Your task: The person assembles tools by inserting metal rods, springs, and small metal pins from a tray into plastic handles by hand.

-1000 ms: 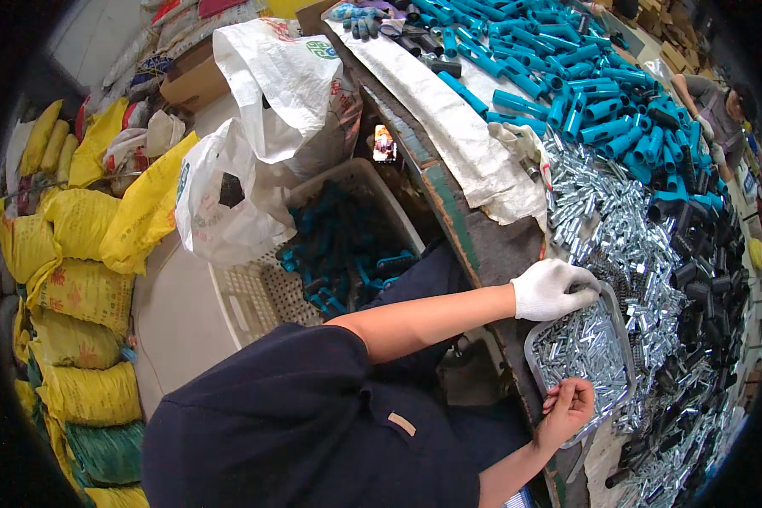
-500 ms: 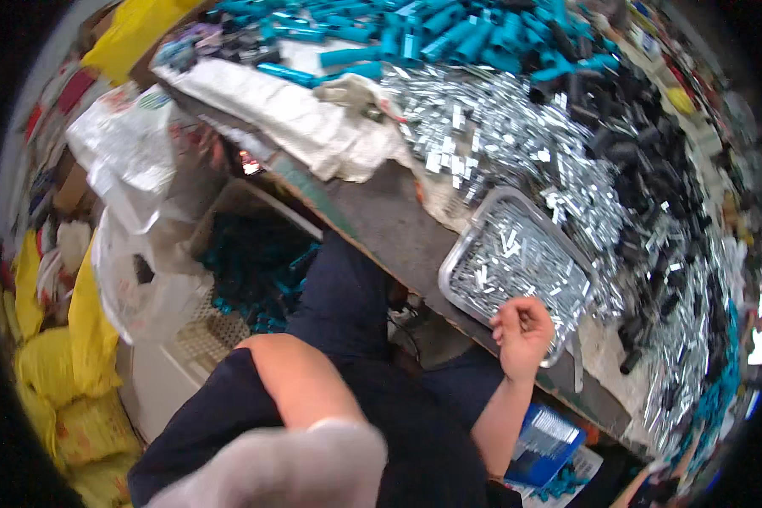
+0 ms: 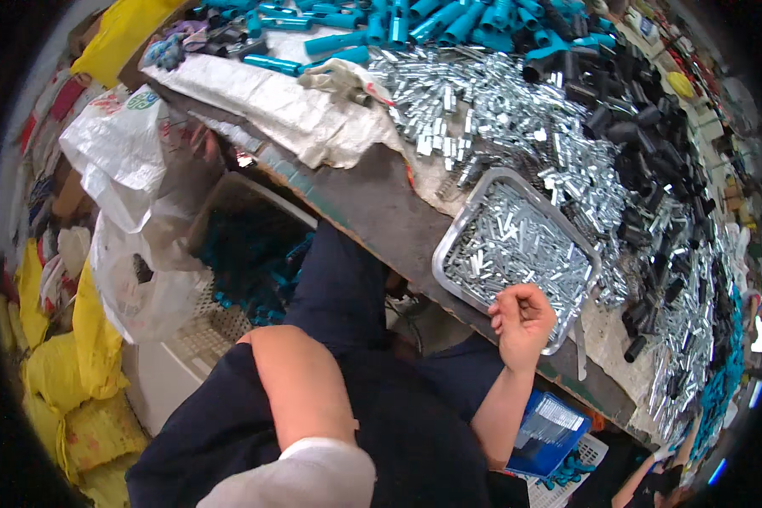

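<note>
Curling loosely over the metal tray [image 3: 454, 245] of silver pins [image 3: 516, 245], the right hand [image 3: 523, 320] holds nothing visible; the gloved left hand [image 3: 313, 474] is cropped, grip unclear; black tubes [image 3: 652, 212] crowd the desk [image 3: 372, 212].

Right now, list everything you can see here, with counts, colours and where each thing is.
tray: one, grey metal, table edge, full of silver pins
silver pins: many, heaped on table above tray
blue tubes: many, teal, far end of table
black tubes: many, right side of table
white sack: one, draped over table's left end
crate: one, holding blue tubes, under table
plastic bags: several, white, left
yellow sacks: several, floor left
blue box: one, lower right
left hand: white glove, bottom edge
right hand: bare, curled at tray's near rim
</note>
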`<act>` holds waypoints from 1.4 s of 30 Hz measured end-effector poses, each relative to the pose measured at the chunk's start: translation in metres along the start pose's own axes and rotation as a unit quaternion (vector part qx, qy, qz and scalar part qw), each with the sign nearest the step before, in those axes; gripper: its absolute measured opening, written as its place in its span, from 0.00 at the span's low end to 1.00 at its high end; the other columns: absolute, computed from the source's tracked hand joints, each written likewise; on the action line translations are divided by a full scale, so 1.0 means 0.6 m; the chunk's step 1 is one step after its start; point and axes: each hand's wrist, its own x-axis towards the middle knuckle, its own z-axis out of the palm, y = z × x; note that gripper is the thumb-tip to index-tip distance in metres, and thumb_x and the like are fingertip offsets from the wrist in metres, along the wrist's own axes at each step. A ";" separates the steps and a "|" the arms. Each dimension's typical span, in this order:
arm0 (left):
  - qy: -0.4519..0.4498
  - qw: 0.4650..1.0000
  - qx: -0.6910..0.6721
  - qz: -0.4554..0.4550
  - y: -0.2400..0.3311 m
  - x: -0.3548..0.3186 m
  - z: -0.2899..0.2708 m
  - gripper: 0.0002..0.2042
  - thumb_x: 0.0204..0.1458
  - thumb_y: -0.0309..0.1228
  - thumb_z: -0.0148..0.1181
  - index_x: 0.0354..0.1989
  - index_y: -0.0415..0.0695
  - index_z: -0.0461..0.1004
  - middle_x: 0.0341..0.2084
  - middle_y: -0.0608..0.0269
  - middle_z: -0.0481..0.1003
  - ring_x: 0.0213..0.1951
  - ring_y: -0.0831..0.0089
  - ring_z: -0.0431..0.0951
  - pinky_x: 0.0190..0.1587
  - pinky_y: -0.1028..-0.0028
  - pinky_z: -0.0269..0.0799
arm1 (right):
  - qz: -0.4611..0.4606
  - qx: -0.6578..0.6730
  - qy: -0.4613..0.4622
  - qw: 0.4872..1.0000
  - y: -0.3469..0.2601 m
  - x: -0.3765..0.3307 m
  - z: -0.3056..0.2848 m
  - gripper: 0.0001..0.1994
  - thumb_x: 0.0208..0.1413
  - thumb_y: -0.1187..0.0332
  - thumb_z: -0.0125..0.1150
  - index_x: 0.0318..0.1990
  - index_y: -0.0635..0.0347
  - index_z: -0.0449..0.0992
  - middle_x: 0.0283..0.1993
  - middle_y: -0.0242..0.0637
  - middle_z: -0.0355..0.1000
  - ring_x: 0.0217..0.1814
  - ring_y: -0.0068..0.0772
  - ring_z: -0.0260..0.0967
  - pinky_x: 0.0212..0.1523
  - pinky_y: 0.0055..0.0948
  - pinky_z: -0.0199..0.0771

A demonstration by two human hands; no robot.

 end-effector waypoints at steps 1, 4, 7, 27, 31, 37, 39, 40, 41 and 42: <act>-0.017 0.999 0.001 -0.036 -0.005 -0.008 -0.006 0.13 0.57 0.26 0.49 0.49 0.36 0.68 0.36 0.58 0.74 0.38 0.67 0.75 0.45 0.70 0.72 | -0.003 -0.008 0.016 1.000 0.000 -0.001 0.000 0.05 0.59 0.72 0.60 0.34 0.63 0.74 0.24 0.33 0.72 0.19 0.14 0.65 0.19 0.13 0.61; -0.073 0.975 0.013 -0.209 -0.041 -0.056 -0.028 0.18 0.54 0.27 0.51 0.53 0.35 0.66 0.35 0.56 0.74 0.37 0.65 0.75 0.45 0.69 0.72 | 0.009 -0.010 0.051 0.999 0.002 -0.001 0.002 0.03 0.57 0.74 0.62 0.34 0.63 0.74 0.23 0.34 0.73 0.19 0.15 0.65 0.18 0.14 0.60; -0.128 0.913 0.050 -0.384 -0.111 -0.130 -0.057 0.23 0.52 0.27 0.53 0.58 0.33 0.63 0.35 0.54 0.73 0.36 0.63 0.75 0.44 0.68 0.71 | -0.023 -0.051 0.039 0.998 0.003 0.000 0.000 0.03 0.57 0.74 0.61 0.34 0.63 0.73 0.23 0.34 0.72 0.18 0.16 0.64 0.18 0.14 0.61; -0.284 0.727 0.286 -0.556 -0.228 -0.312 -0.147 0.14 0.54 0.36 0.58 0.46 0.43 0.76 0.37 0.48 0.78 0.40 0.54 0.80 0.44 0.65 0.74 | -0.060 -0.044 0.017 0.997 0.017 0.004 -0.009 0.06 0.62 0.72 0.56 0.33 0.62 0.70 0.24 0.34 0.69 0.17 0.14 0.60 0.17 0.12 0.58; -0.287 0.727 0.287 -0.554 -0.228 -0.312 -0.147 0.14 0.53 0.36 0.58 0.45 0.43 0.76 0.37 0.48 0.78 0.40 0.55 0.80 0.44 0.65 0.74 | -0.057 -0.033 0.010 0.998 0.016 0.006 -0.010 0.06 0.61 0.71 0.58 0.33 0.63 0.70 0.24 0.35 0.70 0.18 0.15 0.62 0.17 0.12 0.60; -0.287 0.729 0.267 -0.561 -0.229 -0.311 -0.145 0.13 0.55 0.33 0.57 0.47 0.43 0.76 0.37 0.50 0.79 0.40 0.60 0.80 0.45 0.67 0.74 | -0.024 -0.061 0.042 0.997 0.006 0.000 -0.002 0.05 0.60 0.73 0.58 0.33 0.63 0.71 0.24 0.35 0.71 0.18 0.17 0.63 0.18 0.14 0.62; -0.284 0.730 0.252 -0.568 -0.230 -0.311 -0.143 0.13 0.56 0.32 0.56 0.48 0.43 0.76 0.39 0.50 0.78 0.41 0.62 0.80 0.46 0.68 0.73 | -0.009 -0.050 0.023 0.998 -0.003 -0.003 0.001 0.03 0.59 0.75 0.58 0.34 0.63 0.72 0.25 0.36 0.73 0.20 0.18 0.66 0.20 0.16 0.65; -0.294 0.724 0.264 -0.565 -0.231 -0.312 -0.142 0.13 0.55 0.32 0.56 0.47 0.42 0.76 0.38 0.50 0.79 0.41 0.62 0.80 0.46 0.69 0.73 | 0.002 -0.052 0.027 0.998 -0.009 -0.004 0.001 0.03 0.59 0.75 0.58 0.34 0.63 0.72 0.26 0.36 0.74 0.20 0.18 0.67 0.21 0.16 0.65; -0.311 0.721 0.277 -0.553 -0.231 -0.312 -0.141 0.13 0.55 0.32 0.57 0.47 0.42 0.76 0.38 0.51 0.79 0.40 0.60 0.80 0.45 0.69 0.74 | -0.016 -0.049 0.001 0.999 -0.019 -0.003 -0.001 0.02 0.58 0.76 0.58 0.34 0.63 0.72 0.27 0.37 0.74 0.21 0.18 0.68 0.23 0.16 0.67; -0.315 0.716 0.289 -0.552 -0.231 -0.313 -0.140 0.13 0.54 0.32 0.57 0.46 0.41 0.77 0.37 0.50 0.79 0.39 0.59 0.80 0.44 0.68 0.74 | -0.030 -0.051 -0.023 0.998 -0.029 0.002 -0.002 0.01 0.58 0.77 0.58 0.35 0.64 0.73 0.27 0.37 0.75 0.22 0.19 0.68 0.24 0.16 0.68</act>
